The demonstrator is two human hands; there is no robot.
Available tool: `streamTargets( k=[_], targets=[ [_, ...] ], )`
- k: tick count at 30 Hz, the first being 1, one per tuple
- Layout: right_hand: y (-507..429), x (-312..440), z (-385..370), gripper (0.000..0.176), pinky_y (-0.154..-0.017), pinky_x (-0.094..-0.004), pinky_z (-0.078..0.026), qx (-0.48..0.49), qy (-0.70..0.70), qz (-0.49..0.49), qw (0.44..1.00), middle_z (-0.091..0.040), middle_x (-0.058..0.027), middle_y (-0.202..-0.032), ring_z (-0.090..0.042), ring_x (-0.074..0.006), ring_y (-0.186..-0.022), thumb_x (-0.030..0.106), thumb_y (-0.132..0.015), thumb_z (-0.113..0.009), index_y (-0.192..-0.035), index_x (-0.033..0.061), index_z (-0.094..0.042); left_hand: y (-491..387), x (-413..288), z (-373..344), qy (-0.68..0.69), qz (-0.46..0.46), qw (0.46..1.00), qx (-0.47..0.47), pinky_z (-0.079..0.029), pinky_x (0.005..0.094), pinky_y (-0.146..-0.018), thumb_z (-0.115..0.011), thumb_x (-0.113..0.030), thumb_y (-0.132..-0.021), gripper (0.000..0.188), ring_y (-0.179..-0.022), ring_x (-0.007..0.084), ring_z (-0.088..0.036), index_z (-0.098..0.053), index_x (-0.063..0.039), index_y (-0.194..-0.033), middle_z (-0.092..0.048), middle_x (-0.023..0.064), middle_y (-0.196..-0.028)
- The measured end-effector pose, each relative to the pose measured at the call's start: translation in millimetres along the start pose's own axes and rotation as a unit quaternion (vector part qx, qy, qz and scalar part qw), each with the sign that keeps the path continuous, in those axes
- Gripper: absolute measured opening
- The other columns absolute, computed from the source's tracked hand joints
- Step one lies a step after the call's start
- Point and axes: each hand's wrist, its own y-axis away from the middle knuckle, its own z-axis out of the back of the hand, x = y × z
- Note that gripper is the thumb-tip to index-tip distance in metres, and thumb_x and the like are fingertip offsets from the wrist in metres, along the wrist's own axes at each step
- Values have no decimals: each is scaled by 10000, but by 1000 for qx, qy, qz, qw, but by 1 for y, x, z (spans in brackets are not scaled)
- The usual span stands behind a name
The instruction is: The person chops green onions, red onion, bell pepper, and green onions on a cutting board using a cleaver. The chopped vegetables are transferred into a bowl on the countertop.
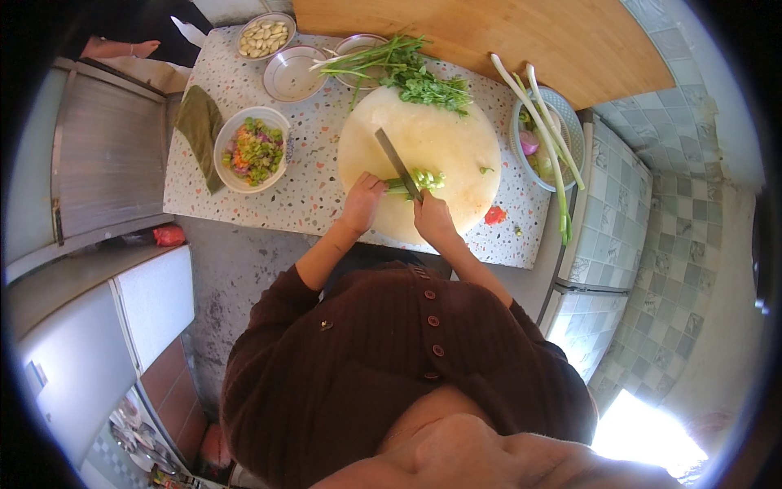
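Observation:
On a round, pale cutting board (452,143), my right hand (435,219) grips a knife (394,156) whose blade lies across a bunch of green stalks. My left hand (361,198) holds the green stalks (397,184) just left of the blade. Cut green pieces (429,178) lie right of the blade. Leafy green herbs (431,85) with long stems rest over the board's far edge. Left of the board stands a white bowl (220,153) of chopped mixed vegetables (253,153).
A bowl of peeled garlic cloves (264,38), an empty bowl (295,73) and a green cloth (200,137) are on the speckled table (305,208). At right, spring onions (547,125) lie over a blue basket (518,143). A person's bare foot (143,49) shows at upper left.

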Motion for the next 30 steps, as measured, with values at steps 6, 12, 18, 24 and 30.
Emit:
streamTargets(
  k=[6,12,18,24,30],
  targets=[
    [10,6,26,236,-689,-556,-531,4,-25,12,1000,-661,-326,-794,-661,-516,-775,152,-975,-582,-1083,-57,-603,0,0,-12,12,8,1000,-21,-513,414,-802,-692,-13,-747,149,-904,334,-603,-687,-16,-895,-640,130,-909],
    [-12,1,9,235,-769,-615,-520,2,-22,-4,1000,-662,-354,-842,-654,-551,-842,163,-974,-559,-1074,-49,-585,-1,-2,-16,23,5,999,-25,-502,404,-829,-703,-40,-748,104,-924,317,-590,-670,-17,-844,-614,121,-910],
    [12,-2,8,230,-721,-600,-529,32,33,-11,999,-646,-350,-781,-654,-541,-791,171,-969,-562,-1049,-44,-588,5,-3,-12,0,9,1000,-8,-518,411,-828,-718,-13,-750,119,-926,321,-607,-704,-5,-868,-647,124,-919],
    [1,14,17,195,-737,-593,-530,-5,-67,15,998,-654,-339,-794,-655,-537,-795,139,-966,-567,-1029,-45,-586,6,2,-6,-5,6,1000,-12,-524,406,-822,-685,-6,-770,100,-947,323,-627,-709,-7,-868,-680,128,-965],
    [6,15,-9,240,-717,-566,-523,-6,-8,-32,999,-658,-330,-813,-657,-519,-824,164,-964,-596,-1037,-64,-606,4,9,-8,45,21,999,-12,-523,418,-792,-677,21,-754,92,-895,340,-629,-692,-10,-840,-670,139,-919]
  ],
)
